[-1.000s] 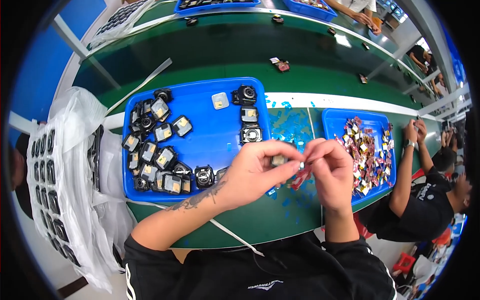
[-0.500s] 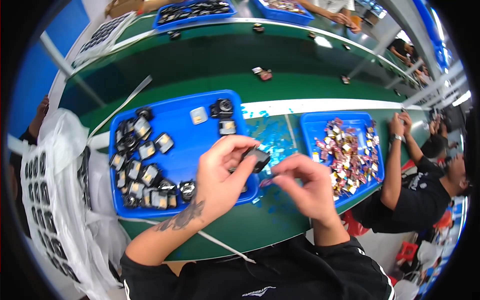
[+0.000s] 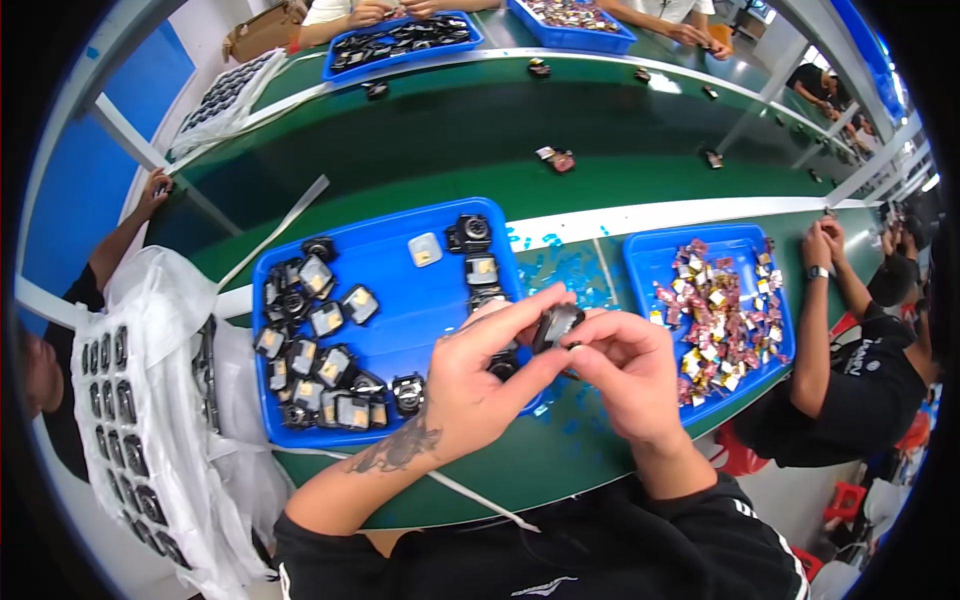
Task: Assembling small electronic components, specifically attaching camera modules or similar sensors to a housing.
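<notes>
My left hand [image 3: 480,370] pinches a small black watch case [image 3: 557,325] between thumb and fingers, above the gap between two blue trays. My right hand [image 3: 632,375] meets it there, thumb and index finger pressed together at the case's lower edge; what lies between those fingertips is mostly hidden. Beneath and beside my left hand stands the left blue tray [image 3: 390,260], with several black watch cases [image 3: 330,320] heaped along its left side and more down its right side. The right blue tray [image 3: 642,262] holds a pile of small pinkish and gold electronic parts [image 3: 715,320].
Scraps of blue film [image 3: 570,270] litter the green bench between the trays. White-wrapped racks of black cases [image 3: 130,400] stand at left. A loose part [image 3: 557,159] lies on the green belt beyond. Co-workers sit at right [image 3: 850,370] and across, near other blue trays [image 3: 400,45].
My right hand has moved in from beside the case, where it pinched a small reddish part, and now touches the case. The case has tilted in my left hand. The whole view has shifted slightly.
</notes>
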`<state>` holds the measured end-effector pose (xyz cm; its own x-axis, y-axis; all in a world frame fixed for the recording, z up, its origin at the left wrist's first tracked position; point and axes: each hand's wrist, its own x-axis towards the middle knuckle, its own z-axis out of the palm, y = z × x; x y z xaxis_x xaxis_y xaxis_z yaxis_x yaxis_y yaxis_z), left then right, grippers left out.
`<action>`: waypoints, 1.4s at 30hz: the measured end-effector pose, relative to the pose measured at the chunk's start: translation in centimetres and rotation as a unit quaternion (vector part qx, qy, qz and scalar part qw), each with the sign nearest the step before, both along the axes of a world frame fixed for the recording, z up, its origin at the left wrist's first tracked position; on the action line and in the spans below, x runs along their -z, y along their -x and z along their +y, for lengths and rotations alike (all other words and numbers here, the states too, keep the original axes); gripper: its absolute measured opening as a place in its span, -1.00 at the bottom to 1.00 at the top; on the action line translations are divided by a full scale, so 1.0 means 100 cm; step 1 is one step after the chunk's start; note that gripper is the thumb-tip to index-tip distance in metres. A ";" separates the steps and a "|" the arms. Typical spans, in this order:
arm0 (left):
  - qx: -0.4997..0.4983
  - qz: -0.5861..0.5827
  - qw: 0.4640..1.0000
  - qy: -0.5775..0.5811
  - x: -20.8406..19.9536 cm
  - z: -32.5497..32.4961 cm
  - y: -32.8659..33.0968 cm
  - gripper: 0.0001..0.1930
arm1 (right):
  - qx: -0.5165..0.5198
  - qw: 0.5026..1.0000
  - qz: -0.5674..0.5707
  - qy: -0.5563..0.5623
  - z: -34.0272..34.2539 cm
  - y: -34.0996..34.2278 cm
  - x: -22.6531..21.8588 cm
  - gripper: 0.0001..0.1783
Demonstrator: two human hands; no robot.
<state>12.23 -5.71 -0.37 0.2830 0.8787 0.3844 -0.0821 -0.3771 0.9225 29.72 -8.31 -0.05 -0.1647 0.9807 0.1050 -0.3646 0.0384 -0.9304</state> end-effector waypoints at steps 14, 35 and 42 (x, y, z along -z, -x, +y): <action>0.086 -0.181 0.916 0.348 -0.002 0.004 0.003 -0.61 | 0.065 0.927 -0.334 -0.159 0.007 0.005 -0.017 -0.85; 0.132 -0.116 0.955 0.239 0.001 -0.006 0.001 -0.55 | 0.154 0.866 -0.425 -0.212 0.008 0.007 -0.025 -0.83; 0.127 -0.093 0.961 0.227 -0.002 -0.009 -0.001 -0.56 | 0.153 0.825 -0.483 -0.251 0.011 0.005 -0.034 -0.82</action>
<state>12.34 -6.61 -0.18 0.4747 0.8791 0.0425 -0.2972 0.1147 0.9479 29.18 -7.21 3.31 -0.1624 0.8652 0.4745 0.6352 0.4596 -0.6207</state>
